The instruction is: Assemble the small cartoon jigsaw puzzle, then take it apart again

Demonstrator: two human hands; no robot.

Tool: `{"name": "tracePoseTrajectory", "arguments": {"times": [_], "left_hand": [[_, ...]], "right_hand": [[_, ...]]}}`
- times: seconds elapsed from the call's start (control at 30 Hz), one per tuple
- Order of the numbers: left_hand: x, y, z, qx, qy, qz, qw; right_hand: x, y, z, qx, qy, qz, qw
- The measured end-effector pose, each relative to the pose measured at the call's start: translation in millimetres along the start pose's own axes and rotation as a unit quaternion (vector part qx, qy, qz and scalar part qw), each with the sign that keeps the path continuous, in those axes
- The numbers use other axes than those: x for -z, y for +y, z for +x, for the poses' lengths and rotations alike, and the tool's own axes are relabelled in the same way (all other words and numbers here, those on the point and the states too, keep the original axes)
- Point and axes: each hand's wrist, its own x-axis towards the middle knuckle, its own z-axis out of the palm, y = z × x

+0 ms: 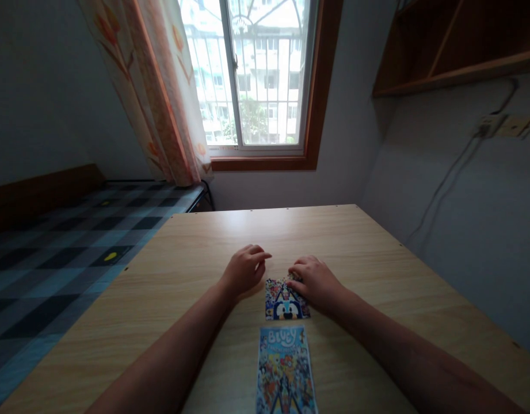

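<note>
A partly assembled jigsaw puzzle (288, 309) with a blue cartoon dog's face lies flat on the wooden table (195, 247). My right hand (317, 282) rests over its upper right corner, thumb and fingers closed around what looks like a small puzzle piece (294, 276) at the top edge. Just left of the puzzle is my left hand (246, 269), holding nothing, its index finger stretched out and the others loosely bent. Closer to me lies a colourful printed sheet (286, 368) titled "Bluey", crowded with small cartoon figures.
A bed with a checked cover (79, 259) stands along the table's left side. Beyond the table are a window (265, 75) and a flowered curtain (156, 86). A wooden shelf (458, 75) and a wall socket (491, 125) with a hanging cable are on the right wall.
</note>
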Motion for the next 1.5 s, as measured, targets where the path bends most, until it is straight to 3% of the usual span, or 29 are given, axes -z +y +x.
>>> {"name": "tracePoseTrajectory", "arguments": {"times": [0.13,0.3,0.63,0.87,1.23,1.5], "left_hand": [[-1,24,2,-0.056,-0.108,-0.010,0.992],[3,37,3,-0.056,-0.155,-0.001,0.986],[1,36,3,-0.049,-0.154,-0.008,0.987],[-4,29,0,-0.043,-0.138,-0.012,0.989],[-4,30,-1,-0.015,-0.110,-0.053,0.992],[-5,28,-1,0.008,-0.083,-0.108,0.991]], "right_hand": [[-3,3,1,-0.019,0.010,0.034,0.999],[-4,4,2,-0.046,0.036,0.092,0.994],[-5,17,8,-0.077,0.027,0.260,0.962],[-9,24,9,-0.036,0.018,0.277,0.960],[-12,29,11,-0.035,0.023,0.325,0.945],[-11,29,12,-0.041,0.051,0.272,0.960]]}}
